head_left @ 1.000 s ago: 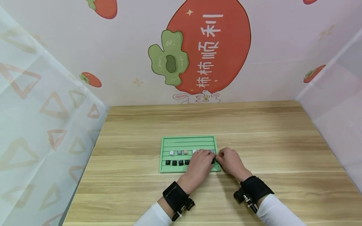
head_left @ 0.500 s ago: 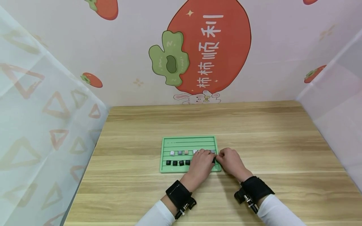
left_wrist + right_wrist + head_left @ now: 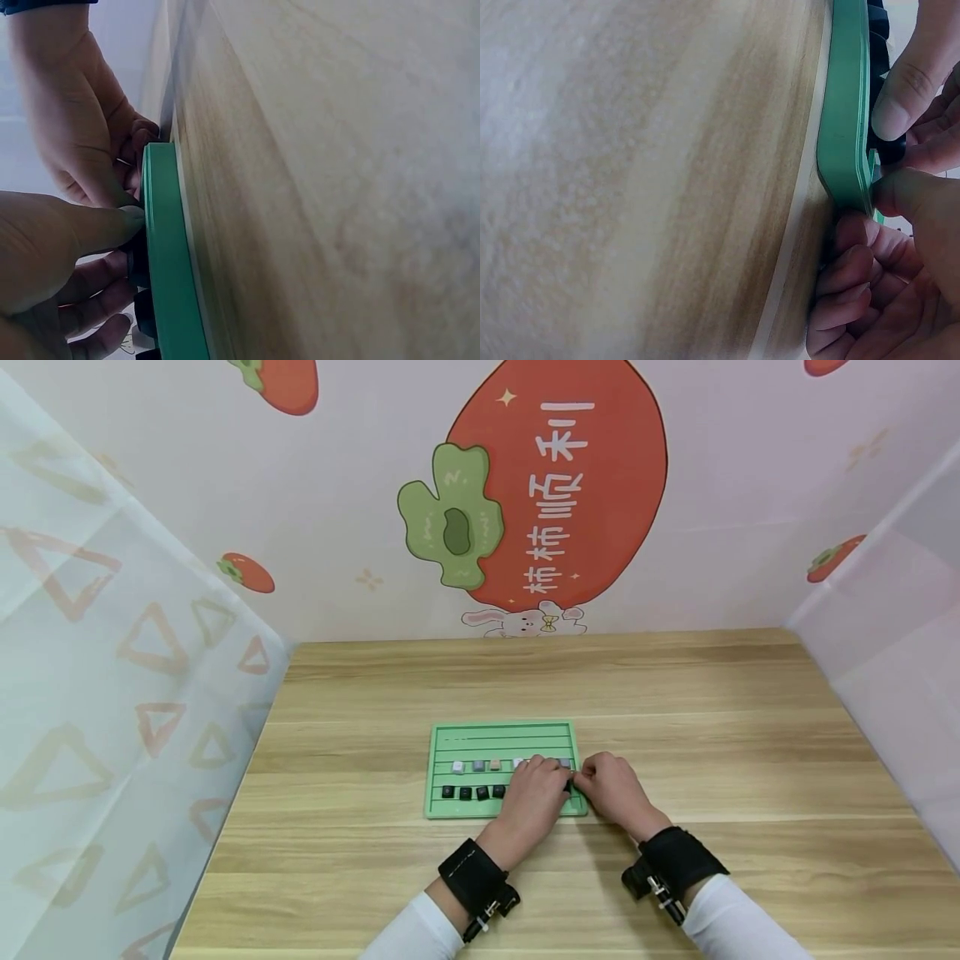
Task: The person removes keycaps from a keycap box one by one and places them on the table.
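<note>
Pinching a black keycap [image 3: 892,150] with the thumb on its near side and the fingers behind it, the left hand [image 3: 534,789] arches over the right-hand part of a green tray [image 3: 502,743], its grip nearly closed around that small piece. Just beside it, the right hand [image 3: 613,787] is at the tray's near right corner, the thumb laid on the rim and the other fingers curled in below, so both hands almost meet there; whether the right hand also touches the keycap cannot be told. The green tray lies flat on the wooden desk [image 3: 360,760], partly under the left hand and reaching out to its left. Leftward of the left hand, four more black keycaps [image 3: 482,793] stand in a row along the nearer part of the tray. Farther from the hands runs a row of light keycaps [image 3: 458,767], white, grey and tan, partly hidden by the left fingers. Behind both hands, black straps [image 3: 472,868] circle the wrists, and beyond the desk rises a wall covering [image 3: 322,510] printed with persimmons
</note>
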Motion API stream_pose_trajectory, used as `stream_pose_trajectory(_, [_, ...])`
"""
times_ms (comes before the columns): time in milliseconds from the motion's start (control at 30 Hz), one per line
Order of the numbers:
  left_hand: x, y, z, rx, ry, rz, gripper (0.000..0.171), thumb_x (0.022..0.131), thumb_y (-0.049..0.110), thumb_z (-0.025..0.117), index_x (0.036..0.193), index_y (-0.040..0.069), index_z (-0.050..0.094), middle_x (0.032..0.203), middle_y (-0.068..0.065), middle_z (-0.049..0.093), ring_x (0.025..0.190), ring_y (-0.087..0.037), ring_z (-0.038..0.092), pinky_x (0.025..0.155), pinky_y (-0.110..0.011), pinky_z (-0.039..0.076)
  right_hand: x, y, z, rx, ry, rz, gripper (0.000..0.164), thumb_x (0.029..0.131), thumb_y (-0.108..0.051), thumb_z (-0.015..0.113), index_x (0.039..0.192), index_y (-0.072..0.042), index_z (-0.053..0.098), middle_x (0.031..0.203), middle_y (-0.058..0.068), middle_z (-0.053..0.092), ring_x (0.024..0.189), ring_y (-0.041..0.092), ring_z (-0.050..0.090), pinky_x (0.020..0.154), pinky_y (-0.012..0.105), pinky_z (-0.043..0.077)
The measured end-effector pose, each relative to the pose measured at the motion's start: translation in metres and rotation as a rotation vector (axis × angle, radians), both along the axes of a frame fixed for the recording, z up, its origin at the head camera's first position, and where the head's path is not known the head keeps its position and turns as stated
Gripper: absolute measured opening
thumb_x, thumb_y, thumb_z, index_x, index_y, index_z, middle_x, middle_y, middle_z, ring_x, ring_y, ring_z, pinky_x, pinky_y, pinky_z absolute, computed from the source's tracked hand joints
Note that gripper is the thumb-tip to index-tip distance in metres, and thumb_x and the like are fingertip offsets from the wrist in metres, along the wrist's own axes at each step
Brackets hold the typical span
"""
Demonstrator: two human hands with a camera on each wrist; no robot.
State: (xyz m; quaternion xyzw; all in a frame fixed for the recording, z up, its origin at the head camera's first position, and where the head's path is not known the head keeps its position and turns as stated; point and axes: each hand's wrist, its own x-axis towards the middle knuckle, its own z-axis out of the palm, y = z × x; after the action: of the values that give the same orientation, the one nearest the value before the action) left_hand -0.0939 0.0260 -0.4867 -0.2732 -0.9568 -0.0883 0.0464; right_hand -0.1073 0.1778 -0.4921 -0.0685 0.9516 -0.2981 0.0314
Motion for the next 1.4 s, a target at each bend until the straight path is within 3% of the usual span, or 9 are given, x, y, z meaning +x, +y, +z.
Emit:
stream_pose_trajectory(833, [0.01, -0.012, 0.005, 0.039, 0.099, -0.035, 0.02, 0.084, 0.032, 0.067, 0.099, 0.021, 0.072, 0.094, 0.005, 0.064, 0.089, -0.014, 0.056, 0.072, -0.028, 0.043, -0.002, 0.001, -0.004, -0.007, -0.045, -0.005, 0.036, 0.08, -0.012, 0.059, 0.05, -0.012, 0.039, 0.049, -0.006, 0.025, 0.047, 0.011, 0.026, 0.05, 0.026, 0.024])
stream_pose_trajectory(1400, [0.026, -0.019, 0.003, 0.083, 0.126, -0.063, 0.019, 0.081, 0.031, 0.07, 0.098, 0.021, 0.072, 0.094, 0.007, 0.064, 0.088, -0.011, 0.054, 0.071, -0.026, 0.042, 0.0, 0.001, -0.001, -0.033, -0.063, 0.006, 0.038, 0.081, -0.011, 0.059, 0.05, -0.013, 0.038, 0.047, -0.006, 0.025, 0.044, 0.011, 0.026, 0.049, 0.025, 0.024])
